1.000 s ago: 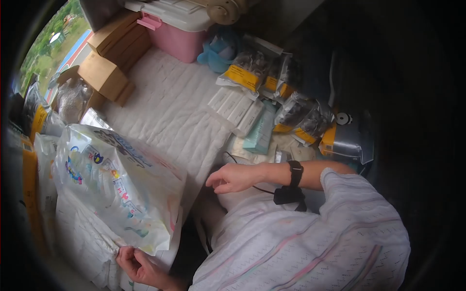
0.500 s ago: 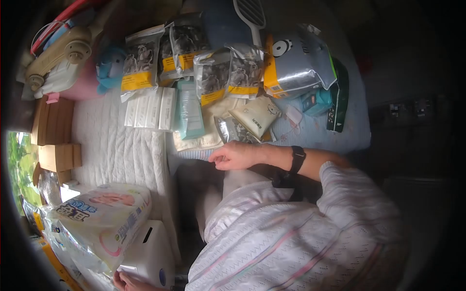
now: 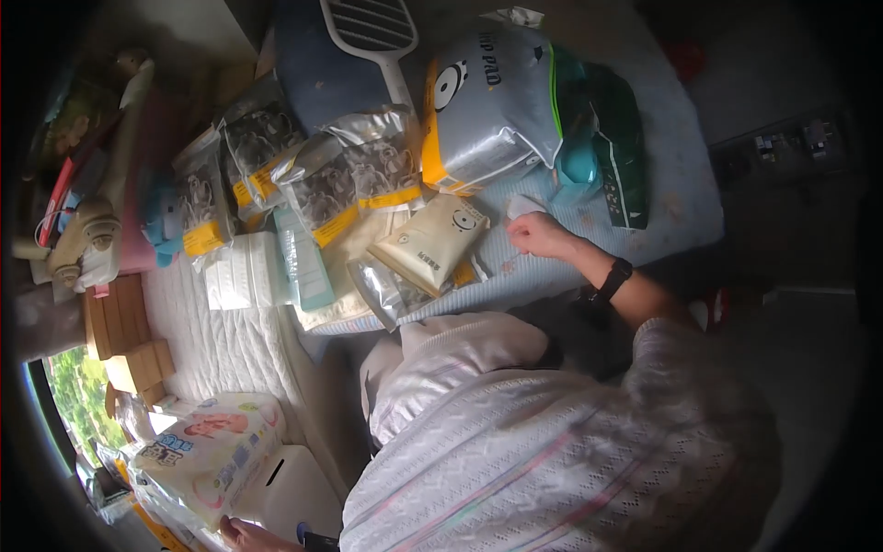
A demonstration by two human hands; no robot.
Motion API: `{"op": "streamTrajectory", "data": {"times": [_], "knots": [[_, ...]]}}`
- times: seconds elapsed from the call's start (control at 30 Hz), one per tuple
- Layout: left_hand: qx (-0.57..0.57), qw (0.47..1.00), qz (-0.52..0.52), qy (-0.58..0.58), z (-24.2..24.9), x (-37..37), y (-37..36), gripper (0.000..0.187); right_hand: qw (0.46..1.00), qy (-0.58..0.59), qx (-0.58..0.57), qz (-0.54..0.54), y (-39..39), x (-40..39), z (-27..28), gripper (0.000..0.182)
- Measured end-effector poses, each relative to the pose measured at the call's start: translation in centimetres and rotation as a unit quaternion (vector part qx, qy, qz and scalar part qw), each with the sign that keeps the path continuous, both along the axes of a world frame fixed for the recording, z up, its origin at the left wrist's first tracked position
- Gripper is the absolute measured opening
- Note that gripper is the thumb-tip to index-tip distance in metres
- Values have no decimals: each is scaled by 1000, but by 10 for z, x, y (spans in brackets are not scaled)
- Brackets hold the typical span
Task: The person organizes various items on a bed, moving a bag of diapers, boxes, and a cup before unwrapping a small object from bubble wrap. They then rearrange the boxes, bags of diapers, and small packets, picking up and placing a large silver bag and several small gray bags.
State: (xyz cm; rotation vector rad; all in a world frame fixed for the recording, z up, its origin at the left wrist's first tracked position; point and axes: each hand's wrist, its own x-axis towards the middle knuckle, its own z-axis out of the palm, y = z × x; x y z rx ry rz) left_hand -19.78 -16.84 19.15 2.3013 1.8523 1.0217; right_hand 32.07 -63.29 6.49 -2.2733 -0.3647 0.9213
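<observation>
My right hand (image 3: 538, 235), with a black watch on its wrist, reaches over the blue striped bedding. Its fingers are bent and closed at the near edge of a small whitish piece (image 3: 525, 205), whose kind I cannot make out. Left of it lies a cream packet (image 3: 430, 241) on top of a silver packet (image 3: 386, 287). At the bottom left, my left hand (image 3: 253, 535) shows only in part. Its fingers are curled beside a white box with a slot (image 3: 287, 492) and the lower corner of a plastic-wrapped diaper pack (image 3: 207, 451); what they grip is hidden.
A large grey pad bag (image 3: 497, 101) stands behind my right hand, with a green packet (image 3: 622, 156) at its right. Several silver-and-yellow packets (image 3: 317, 189) lie near a teal tray (image 3: 302, 262). A racket (image 3: 372, 32) lies at the back. Cardboard boxes (image 3: 118, 317) stand left.
My right hand has moved from the bed's front edge, right and farther back, onto the small whitish piece. The camera view has turned and shifted. My left hand stays beside the white box.
</observation>
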Motion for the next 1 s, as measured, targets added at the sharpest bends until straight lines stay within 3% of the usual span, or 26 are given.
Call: {"op": "streamTrajectory", "data": {"times": [0.13,0.2,0.3,0.4,0.53,0.57,0.63,0.7,0.8,0.87,0.9,1.0], "knots": [[-12,998,-47,32,-17,21,0,12,987,50,15,-151,-25,26,18,23],[-36,997,-73,-4,-24,40,-2,15,984,44,31,-167,-31,39,28,25],[-56,985,-149,68,-8,102,-23,16,956,-2,74,-283,-36,64,42,28],[-75,981,-175,26,-18,125,-24,14,935,-1,114,-337,-44,90,57,27],[-88,977,-191,43,-26,143,-33,16,921,-10,159,-354,-22,114,100,44],[-78,976,-201,38,-28,147,-37,15,918,-13,167,-359,-17,121,106,58],[-87,975,-194,57,-23,158,-49,15,927,-8,153,-343,-5,136,121,63],[-100,974,-194,58,-25,162,-56,15,932,3,158,-326,0,161,115,73],[-109,971,-209,48,-31,157,-61,16,950,13,114,-289,9,192,106,61],[-107,972,-205,50,-38,155,-64,16,963,34,67,-260,7,213,100,63],[-101,973,-201,56,-39,151,-67,15,952,-39,58,-299,10,217,86,50],[-122,978,-167,-1,-38,158,-81,14,949,76,171,-256,-4,256,48,33]]}}
